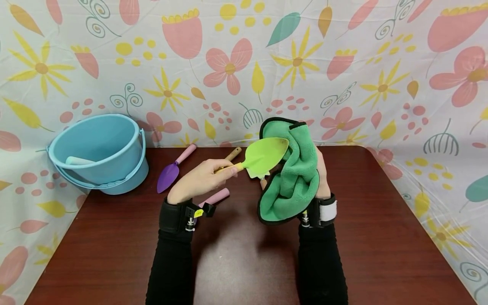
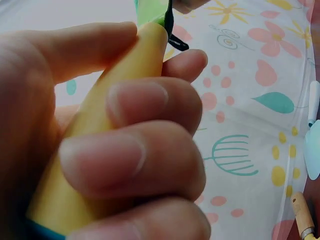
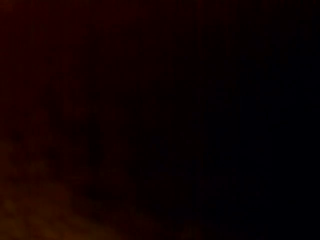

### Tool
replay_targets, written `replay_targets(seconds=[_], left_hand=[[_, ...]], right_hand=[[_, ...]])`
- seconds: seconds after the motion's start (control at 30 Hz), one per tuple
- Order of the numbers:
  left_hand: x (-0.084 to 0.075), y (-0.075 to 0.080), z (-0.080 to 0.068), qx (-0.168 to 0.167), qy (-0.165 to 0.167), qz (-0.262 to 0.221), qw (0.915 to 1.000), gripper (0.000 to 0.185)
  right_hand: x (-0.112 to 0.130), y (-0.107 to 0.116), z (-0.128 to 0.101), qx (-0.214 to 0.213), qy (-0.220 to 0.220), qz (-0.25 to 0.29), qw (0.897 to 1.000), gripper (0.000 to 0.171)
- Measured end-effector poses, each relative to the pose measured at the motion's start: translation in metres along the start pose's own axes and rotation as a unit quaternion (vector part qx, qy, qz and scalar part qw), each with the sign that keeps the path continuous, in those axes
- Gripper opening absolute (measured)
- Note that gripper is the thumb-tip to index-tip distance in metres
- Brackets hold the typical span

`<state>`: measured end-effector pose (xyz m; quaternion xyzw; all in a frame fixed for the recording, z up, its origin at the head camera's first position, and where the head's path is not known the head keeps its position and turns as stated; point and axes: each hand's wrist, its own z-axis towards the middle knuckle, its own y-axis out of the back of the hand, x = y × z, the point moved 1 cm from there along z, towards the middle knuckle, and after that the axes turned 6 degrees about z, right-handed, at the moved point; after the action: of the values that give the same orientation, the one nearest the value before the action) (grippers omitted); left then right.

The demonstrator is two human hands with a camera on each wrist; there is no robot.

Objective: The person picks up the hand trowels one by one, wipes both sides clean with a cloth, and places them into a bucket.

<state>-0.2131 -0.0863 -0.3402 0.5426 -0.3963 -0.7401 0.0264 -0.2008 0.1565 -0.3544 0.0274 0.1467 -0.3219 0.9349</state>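
My left hand (image 1: 202,178) grips a small garden trowel (image 1: 264,155) by its yellow handle, the lime-green blade pointing right with a dark smudge near its tip. In the left wrist view, curled fingers (image 2: 155,145) wrap the yellow handle (image 2: 142,55). A green cloth (image 1: 301,169) with black edging hangs bunched from my right hand (image 1: 323,171), whose fingers are hidden behind it. The blade's tip overlaps the cloth in the head view. The right wrist view is almost black.
A light blue bucket (image 1: 131,146) with a pale handle (image 1: 78,161) inside stands at the back left. On the brown table (image 1: 381,237) lie a purple trowel (image 1: 167,177), a pink handle (image 1: 216,197) partly under my left wrist, and wooden-handled tools (image 1: 234,153) behind the green trowel.
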Motion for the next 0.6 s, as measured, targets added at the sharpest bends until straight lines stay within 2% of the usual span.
replay_targets(seconds=[0.07, 0.13, 0.23, 0.27, 0.33, 0.43, 0.47, 0.5, 0.6], left_hand=[[0.001, 0.002, -0.001, -0.009, -0.003, -0.002, 1.0, 0.023], [0.002, 0.004, -0.002, -0.019, -0.005, -0.005, 0.9998, 0.023], [0.004, 0.007, -0.003, -0.031, -0.009, -0.008, 0.9994, 0.027], [0.004, 0.007, -0.004, -0.035, -0.01, -0.007, 0.9993, 0.027], [0.004, 0.008, -0.004, -0.045, -0.012, -0.003, 0.9989, 0.028], [0.004, 0.009, -0.003, -0.063, -0.01, -0.003, 0.998, 0.028], [0.004, 0.008, -0.003, -0.069, -0.008, -0.008, 0.9975, 0.029], [0.003, 0.008, -0.002, -0.076, -0.005, -0.013, 0.997, 0.03], [0.003, 0.007, -0.001, -0.094, 0.002, -0.032, 0.9951, 0.031]], right_hand=[[-0.001, 0.002, 0.004, 0.018, -0.006, 0.012, 1.0, 0.03], [-0.001, 0.002, 0.008, 0.019, -0.031, 0.038, 0.999, 0.029], [0.002, 0.0, 0.01, -0.011, -0.074, 0.072, 0.995, 0.029], [0.001, 0.001, 0.01, -0.001, -0.094, 0.08, 0.992, 0.031], [-0.002, 0.005, 0.01, 0.049, -0.122, 0.082, 0.988, 0.038], [-0.009, 0.012, 0.006, 0.13, -0.12, 0.068, 0.982, 0.044], [-0.009, 0.011, 0.003, 0.123, -0.113, 0.062, 0.984, 0.042], [-0.008, 0.01, -0.001, 0.117, -0.073, 0.037, 0.99, 0.04], [-0.001, 0.004, -0.013, 0.03, -0.04, 0.02, 0.999, 0.032]])
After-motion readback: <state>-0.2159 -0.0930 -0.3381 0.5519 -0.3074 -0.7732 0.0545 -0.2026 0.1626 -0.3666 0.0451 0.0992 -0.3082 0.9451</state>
